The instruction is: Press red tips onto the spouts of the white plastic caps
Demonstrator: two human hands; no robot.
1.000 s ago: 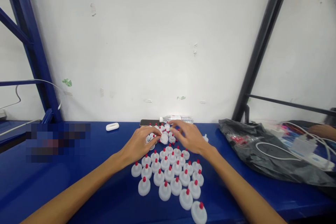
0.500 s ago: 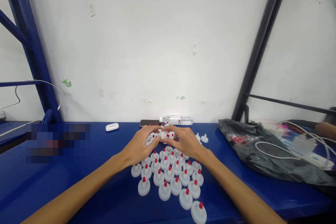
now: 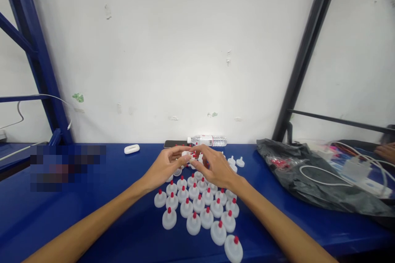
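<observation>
Above the far end of a cluster of white nozzle caps (image 3: 199,204) with red tips, my two hands meet. My left hand (image 3: 165,166) is closed, pinching a white nozzle cap (image 3: 186,154) between thumb and fingers. Beside it, my right hand (image 3: 217,167) has thumb and fingers curled together at a small red tip (image 3: 194,155); whether that tip sits on the held cap is too small to tell. Most of the clustered caps stand upright, tips up. Farther right stand white caps (image 3: 240,162) without red tips. Some caps are hidden under my hands.
A clear water bottle (image 3: 212,141) and a dark phone (image 3: 175,144) lie along the wall. A white oval object (image 3: 132,149) is at the left. On the right, a dark plastic bag (image 3: 277,172) lies under cables and a packet of red pieces (image 3: 283,163). Another person's hand (image 3: 386,151) shows at the far right.
My fingers have shifted slightly; the white cap is now turned sideways in my left hand, with red showing at my right fingertips. The clustered caps stay in place.
</observation>
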